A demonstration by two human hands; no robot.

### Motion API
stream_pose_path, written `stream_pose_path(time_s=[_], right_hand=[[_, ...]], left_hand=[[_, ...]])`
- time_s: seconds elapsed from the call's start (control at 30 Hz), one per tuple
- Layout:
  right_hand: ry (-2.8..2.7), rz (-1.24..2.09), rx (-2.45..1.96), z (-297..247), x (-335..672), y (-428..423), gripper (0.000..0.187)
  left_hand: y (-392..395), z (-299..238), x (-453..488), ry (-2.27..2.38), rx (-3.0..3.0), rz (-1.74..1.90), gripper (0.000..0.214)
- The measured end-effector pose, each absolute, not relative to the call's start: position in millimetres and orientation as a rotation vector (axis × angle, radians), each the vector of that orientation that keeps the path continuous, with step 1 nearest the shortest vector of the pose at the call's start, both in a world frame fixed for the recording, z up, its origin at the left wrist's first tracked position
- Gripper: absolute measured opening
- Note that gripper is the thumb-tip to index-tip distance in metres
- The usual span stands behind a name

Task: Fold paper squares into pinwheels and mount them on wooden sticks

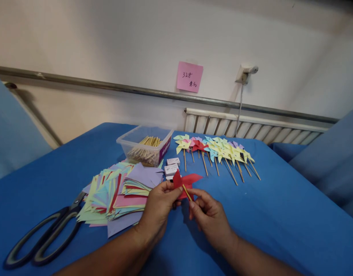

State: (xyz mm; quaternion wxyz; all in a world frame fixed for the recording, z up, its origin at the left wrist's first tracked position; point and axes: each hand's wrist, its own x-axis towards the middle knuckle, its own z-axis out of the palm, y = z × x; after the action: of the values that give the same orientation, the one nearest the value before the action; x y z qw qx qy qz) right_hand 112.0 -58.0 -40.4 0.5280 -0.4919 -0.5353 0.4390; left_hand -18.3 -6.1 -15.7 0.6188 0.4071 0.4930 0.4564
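Observation:
A red paper pinwheel (190,179) is held up over the front middle of the table. My left hand (162,199) pinches it near its centre, the thumb lying by the upper end of a thin wooden stick (187,193). The fingers of my right hand (208,214) are closed on the stick's lower part, just beside the red paper. Under and left of my left hand lies a spread pile of coloured paper squares (116,191). Small white boxes (172,169) stand just behind the pinwheel.
A clear plastic tub (142,143) of wooden sticks stands behind the paper pile. Large scissors (50,234) lie at the left. Several finished pinwheels (219,149) rest at the back right of the blue tablecloth (265,214). A radiator (251,128) runs along the wall.

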Motion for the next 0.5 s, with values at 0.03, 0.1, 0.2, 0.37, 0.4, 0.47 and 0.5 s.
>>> stream_pose_path(time_s=[0.03, 0.1, 0.2, 0.37, 0.4, 0.47, 0.5], right_hand=[[-1.279, 1.045, -1.176, -40.0, 112.2, -58.2, 0.033], [-1.281, 1.041, -1.18, -39.6, 112.5, -58.7, 0.033], [-1.302, 1.014, -1.188, -40.1, 112.8, -59.0, 0.032], [-1.324, 0.972, -1.196, -41.0, 112.8, -59.1, 0.03], [-1.325, 0.972, -1.197, -40.7, 112.7, -59.3, 0.029], [-1.325, 0.973, -1.19, -39.8, 112.5, -59.6, 0.029], [-1.322, 0.977, -1.184, -39.3, 112.4, -59.7, 0.029]], left_hand=[[-6.2, -15.8, -18.3, 1.133, 0.938, 1.049, 0.022], [-6.5, -15.7, -18.4, 1.129, 0.943, 1.047, 0.022], [-6.8, -14.6, -18.4, 1.126, 0.953, 1.044, 0.022], [-7.0, -12.4, -18.3, 1.136, 0.952, 1.039, 0.022], [-7.1, -12.5, -18.3, 1.133, 0.954, 1.038, 0.022], [-7.0, -13.2, -18.2, 1.131, 0.96, 1.035, 0.021], [-6.9, -13.7, -18.1, 1.132, 0.964, 1.034, 0.021]])
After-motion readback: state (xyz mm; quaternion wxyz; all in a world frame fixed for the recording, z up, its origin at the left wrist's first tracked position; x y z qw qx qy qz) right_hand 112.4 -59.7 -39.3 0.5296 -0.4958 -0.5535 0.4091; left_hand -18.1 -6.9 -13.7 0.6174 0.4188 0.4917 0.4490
